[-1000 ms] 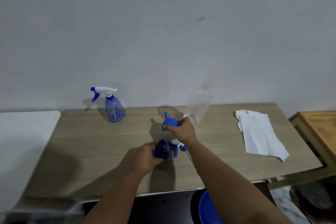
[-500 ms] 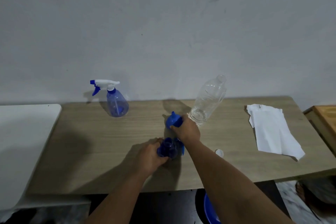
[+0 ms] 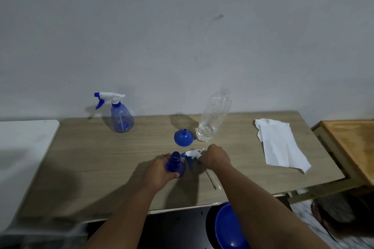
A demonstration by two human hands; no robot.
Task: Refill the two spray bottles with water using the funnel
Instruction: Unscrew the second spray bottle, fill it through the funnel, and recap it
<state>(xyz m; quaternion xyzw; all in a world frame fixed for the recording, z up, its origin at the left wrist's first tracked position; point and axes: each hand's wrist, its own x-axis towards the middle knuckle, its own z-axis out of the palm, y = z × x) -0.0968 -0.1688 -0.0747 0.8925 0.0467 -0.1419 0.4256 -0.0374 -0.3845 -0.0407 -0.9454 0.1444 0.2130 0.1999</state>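
Observation:
My left hand (image 3: 156,170) grips an uncapped blue spray bottle (image 3: 175,164) standing near the table's front middle. Beside it my right hand (image 3: 215,156) holds the white and blue trigger head (image 3: 193,153), whose white tube (image 3: 212,180) lies on the table toward me. The blue funnel (image 3: 183,137) sits mouth down on the table, spout up, just behind the hands. A second blue spray bottle (image 3: 121,117) with its trigger head on stands at the back left. A clear plastic water bottle (image 3: 213,119), uncapped and nearly empty, stands right of the funnel.
White paper towels (image 3: 281,145) lie on the right of the wooden table (image 3: 91,157). A white surface (image 3: 22,147) adjoins on the left and a wooden table (image 3: 352,145) on the right. A blue basin (image 3: 228,228) sits below the front edge.
My right hand has set the funnel down behind the bottle and moved to the trigger head. The left hand stays on the bottle.

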